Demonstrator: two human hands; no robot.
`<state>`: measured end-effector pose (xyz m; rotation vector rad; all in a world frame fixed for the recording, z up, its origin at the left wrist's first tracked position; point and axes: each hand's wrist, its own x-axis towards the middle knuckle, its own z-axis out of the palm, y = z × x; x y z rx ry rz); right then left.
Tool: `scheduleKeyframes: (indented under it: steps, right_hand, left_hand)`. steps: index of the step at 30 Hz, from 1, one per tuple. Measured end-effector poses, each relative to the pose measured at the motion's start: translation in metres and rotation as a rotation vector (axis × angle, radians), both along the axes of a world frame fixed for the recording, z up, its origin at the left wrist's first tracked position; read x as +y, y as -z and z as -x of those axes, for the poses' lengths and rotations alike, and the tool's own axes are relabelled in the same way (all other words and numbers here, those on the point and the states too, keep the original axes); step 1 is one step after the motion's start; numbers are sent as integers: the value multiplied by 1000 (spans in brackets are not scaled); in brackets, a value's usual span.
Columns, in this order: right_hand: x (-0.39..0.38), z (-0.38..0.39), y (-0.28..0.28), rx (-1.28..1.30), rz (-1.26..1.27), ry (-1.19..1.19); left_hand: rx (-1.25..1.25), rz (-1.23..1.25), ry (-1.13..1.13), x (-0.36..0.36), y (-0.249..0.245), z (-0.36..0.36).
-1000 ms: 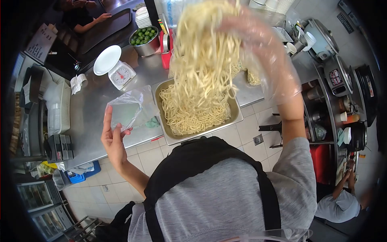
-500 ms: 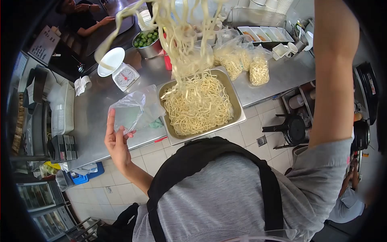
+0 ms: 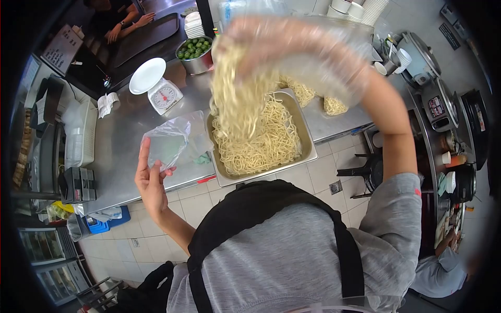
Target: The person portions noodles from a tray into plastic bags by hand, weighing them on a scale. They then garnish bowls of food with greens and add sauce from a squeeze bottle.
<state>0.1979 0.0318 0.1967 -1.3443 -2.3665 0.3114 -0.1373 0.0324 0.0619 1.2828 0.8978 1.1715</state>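
Note:
My right hand (image 3: pixel 276 44), in a clear plastic glove and smeared by motion, grips a bunch of yellow noodles (image 3: pixel 229 88). The strands hang down over a deep metal tray (image 3: pixel 311 148) and meet the noodles (image 3: pixel 261 151) lying in it. Left of the tray, my left hand (image 3: pixel 151 182) is bare and holds a clear plastic bag (image 3: pixel 169 138) by its edge, with the index finger stretched up along one side and the thumb in front. The bag's mouth looks spread.
A kitchen scale (image 3: pixel 165 96) with a white dish stands behind the bag. Near it is a metal pot of green limes (image 3: pixel 194 49). Bagged noodles (image 3: pixel 334 106) sit right of the tray. Another person's forearm (image 3: pixel 130 26) rests across the counter; a second person (image 3: pixel 441 274) is at lower right.
My right hand has come down from above the frame, lowering the lifted noodles toward the tray. My left hand and the bag have hardly moved.

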Motion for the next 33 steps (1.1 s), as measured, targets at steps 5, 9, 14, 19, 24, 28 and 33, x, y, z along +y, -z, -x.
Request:
scheduleKeyframes:
  steps: [5, 9, 14, 19, 24, 28, 33]
  right_hand:
    - [-2, 13, 24, 345, 266, 163]
    - [-9, 9, 32, 209, -13, 117]
    - [-12, -1, 84, 786, 398, -17]
    - [-10, -6, 174, 201, 534, 68]
    - [-59, 14, 225, 37, 257, 243]
    - [-43, 6, 238, -79, 314, 269]
    - [-50, -33, 161, 696, 333, 179]
  left_hand:
    - [2, 16, 5, -1, -4, -5]
    - [26, 18, 11, 1, -2, -6]
    - [47, 26, 15, 0, 1, -7]
    - [43, 22, 23, -2, 3, -11]
    - [66, 12, 38, -1, 2, -12]
    - [61, 15, 38, -1, 2, -10]
    - [62, 10, 4, -1, 2, -7]
